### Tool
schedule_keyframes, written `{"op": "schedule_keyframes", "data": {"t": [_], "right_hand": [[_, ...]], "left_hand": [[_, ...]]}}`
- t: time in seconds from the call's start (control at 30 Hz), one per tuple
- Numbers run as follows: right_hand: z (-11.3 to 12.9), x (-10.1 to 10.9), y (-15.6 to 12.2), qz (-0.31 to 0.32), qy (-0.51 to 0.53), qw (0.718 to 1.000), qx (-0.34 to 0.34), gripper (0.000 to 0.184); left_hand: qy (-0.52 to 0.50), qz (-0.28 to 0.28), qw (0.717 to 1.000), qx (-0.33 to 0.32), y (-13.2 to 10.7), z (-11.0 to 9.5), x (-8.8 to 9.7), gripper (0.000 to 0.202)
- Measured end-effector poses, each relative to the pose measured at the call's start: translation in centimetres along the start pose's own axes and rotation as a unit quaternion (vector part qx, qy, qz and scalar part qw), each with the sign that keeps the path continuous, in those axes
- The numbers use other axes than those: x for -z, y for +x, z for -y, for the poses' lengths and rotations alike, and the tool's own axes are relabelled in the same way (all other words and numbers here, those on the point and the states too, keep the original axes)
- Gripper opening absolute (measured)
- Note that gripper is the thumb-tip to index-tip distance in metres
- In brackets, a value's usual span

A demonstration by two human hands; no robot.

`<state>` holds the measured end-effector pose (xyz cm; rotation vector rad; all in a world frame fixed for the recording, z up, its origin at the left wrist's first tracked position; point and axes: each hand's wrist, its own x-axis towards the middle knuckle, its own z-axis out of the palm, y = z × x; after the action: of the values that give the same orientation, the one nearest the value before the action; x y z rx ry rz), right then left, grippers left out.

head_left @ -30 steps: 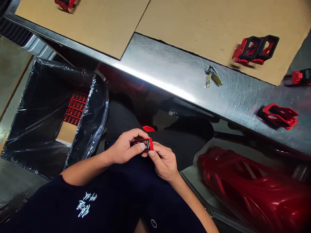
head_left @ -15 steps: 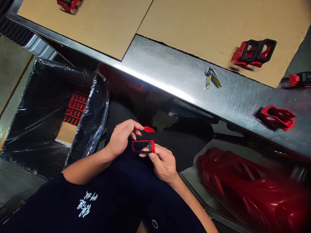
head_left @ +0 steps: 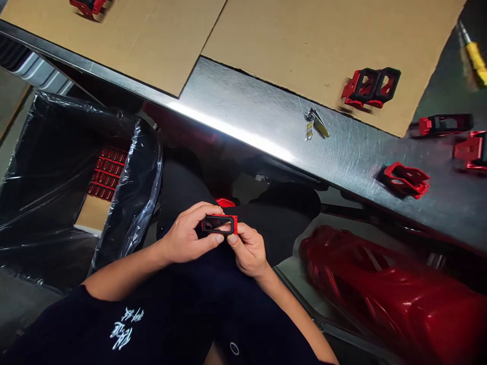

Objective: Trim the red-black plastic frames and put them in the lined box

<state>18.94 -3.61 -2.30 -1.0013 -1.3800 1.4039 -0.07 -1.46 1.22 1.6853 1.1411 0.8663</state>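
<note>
Both my hands hold a small rectangular red-and-black frame (head_left: 233,224) above my lap, its long side running across. My left hand (head_left: 186,234) is closed round the left end, fingers along the upper edge and thumb at the lower edge. At the right end, my right hand (head_left: 249,249) pinches the frame with thumb and fingers; some fingertips show through its opening. Just beyond the left fingers is a bright red piece (head_left: 225,203), partly hidden by the hand; I cannot tell what it is.
A metal bench (head_left: 243,116) carries cardboard sheets (head_left: 304,45), several red-and-black frames (head_left: 407,180) and a small metal-and-yellow item (head_left: 316,124). A yellow-handled tool (head_left: 475,58) lies far right. On the left stands a plastic-lined bin (head_left: 49,167) with stacked red parts (head_left: 108,172); red plastic wrap (head_left: 380,284) is at right.
My left hand has come down from beside the red piece and closed on the left end of the frame. My right hand keeps its grip. The view has shifted to the right.
</note>
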Motion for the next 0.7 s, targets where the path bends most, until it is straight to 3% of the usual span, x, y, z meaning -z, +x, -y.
{"op": "schedule_keyframes", "data": {"t": [0.1, 0.43, 0.57, 0.7], "right_hand": [[0.6, 0.0, 0.2, -0.009, -0.027, 0.999, 0.045, 0.017], [1.8, 0.3, 0.7, -0.011, -0.183, 0.967, 0.174, 0.022], [1.6, 0.3, 0.6, -0.010, -0.166, 0.972, 0.164, 0.023], [1.3, 0.1, 0.2, 0.007, -0.053, 0.997, 0.057, 0.018]], "left_hand": [[0.003, 0.005, 1.000, 0.004, 0.1, 0.2, 0.1, 0.038], [-0.034, 0.049, 0.998, 0.028, -0.1, 0.7, 0.6, 0.045], [-0.053, 0.051, 0.997, 0.037, -0.1, 0.5, 0.6, 0.044], [-0.033, 0.037, 0.999, 0.021, -0.1, 0.1, 0.3, 0.040]]}}
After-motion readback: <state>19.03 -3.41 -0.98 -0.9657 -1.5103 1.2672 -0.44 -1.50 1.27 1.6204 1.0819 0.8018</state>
